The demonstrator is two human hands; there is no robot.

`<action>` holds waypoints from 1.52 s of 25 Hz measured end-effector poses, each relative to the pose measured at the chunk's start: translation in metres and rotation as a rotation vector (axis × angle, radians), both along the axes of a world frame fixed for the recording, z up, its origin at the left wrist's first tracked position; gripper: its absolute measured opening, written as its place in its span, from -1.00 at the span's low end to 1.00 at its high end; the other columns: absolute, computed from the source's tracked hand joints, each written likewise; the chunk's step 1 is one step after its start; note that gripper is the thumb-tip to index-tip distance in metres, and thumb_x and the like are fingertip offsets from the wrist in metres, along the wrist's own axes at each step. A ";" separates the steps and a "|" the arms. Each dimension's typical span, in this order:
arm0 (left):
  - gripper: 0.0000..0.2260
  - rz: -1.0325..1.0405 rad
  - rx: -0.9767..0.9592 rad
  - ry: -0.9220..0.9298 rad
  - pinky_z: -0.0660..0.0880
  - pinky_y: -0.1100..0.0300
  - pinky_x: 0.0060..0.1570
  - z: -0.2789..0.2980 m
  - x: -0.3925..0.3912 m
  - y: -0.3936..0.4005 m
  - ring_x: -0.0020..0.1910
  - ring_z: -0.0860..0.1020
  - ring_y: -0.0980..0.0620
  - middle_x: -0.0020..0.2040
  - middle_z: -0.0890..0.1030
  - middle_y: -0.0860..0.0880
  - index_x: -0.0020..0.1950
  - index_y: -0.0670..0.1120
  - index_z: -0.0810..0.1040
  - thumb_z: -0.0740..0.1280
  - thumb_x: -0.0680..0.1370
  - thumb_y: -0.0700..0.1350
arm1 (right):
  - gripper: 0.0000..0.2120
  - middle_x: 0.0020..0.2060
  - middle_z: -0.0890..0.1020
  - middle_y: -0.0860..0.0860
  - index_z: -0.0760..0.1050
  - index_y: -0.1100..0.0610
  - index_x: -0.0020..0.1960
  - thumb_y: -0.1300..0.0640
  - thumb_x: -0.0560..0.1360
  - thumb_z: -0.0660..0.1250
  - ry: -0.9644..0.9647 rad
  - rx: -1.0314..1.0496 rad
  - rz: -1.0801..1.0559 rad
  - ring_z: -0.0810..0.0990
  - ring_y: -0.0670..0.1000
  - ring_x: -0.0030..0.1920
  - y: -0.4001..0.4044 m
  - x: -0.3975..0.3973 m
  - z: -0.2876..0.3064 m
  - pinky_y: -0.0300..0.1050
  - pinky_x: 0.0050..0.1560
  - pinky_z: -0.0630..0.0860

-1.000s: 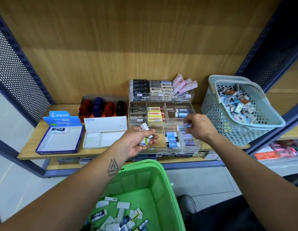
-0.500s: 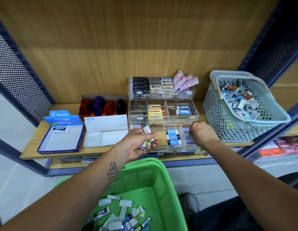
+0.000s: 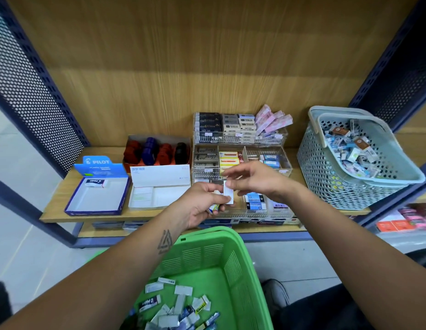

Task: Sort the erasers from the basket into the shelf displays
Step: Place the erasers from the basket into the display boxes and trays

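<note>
My left hand [image 3: 202,207] holds a small bunch of erasers in front of the shelf, a yellow-labelled one showing under its fingers. My right hand [image 3: 252,181] pinches a white eraser [image 3: 228,194] that stands at the top of that bunch, both hands touching it. Below them the green basket [image 3: 233,270] holds several loose wrapped erasers [image 3: 173,308]. Behind the hands stands the clear tiered display [image 3: 241,139] with rows of boxed erasers. The front compartments hold blue-labelled erasers [image 3: 254,202].
An open blue Pilot box [image 3: 97,194] with one eraser and a white tray box [image 3: 159,186] lie at the shelf's left. A box of red, blue and black items [image 3: 157,151] stands behind them. A grey-blue basket [image 3: 350,163] full of erasers sits at the right.
My right hand left the front right compartment, moved left to my left hand and took hold of the white eraser there. The view has tipped slightly.
</note>
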State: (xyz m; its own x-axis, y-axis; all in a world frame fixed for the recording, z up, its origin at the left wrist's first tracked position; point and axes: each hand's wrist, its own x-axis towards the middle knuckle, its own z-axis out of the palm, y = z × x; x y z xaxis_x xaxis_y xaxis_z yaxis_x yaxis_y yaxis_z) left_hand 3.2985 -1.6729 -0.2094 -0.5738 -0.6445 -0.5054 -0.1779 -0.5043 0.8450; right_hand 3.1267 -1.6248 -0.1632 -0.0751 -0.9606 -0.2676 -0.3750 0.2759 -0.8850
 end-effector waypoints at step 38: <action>-0.86 0.699 0.116 0.022 0.68 0.00 -0.17 0.000 0.192 -0.083 -0.01 0.64 -0.24 0.22 0.47 -0.22 0.12 -0.28 0.51 0.30 0.58 -0.41 | -0.85 -0.04 0.67 0.03 0.66 0.12 0.01 0.17 0.45 0.50 0.710 -0.158 0.102 0.62 0.04 -0.02 -0.120 0.166 -0.088 -0.12 0.02 0.55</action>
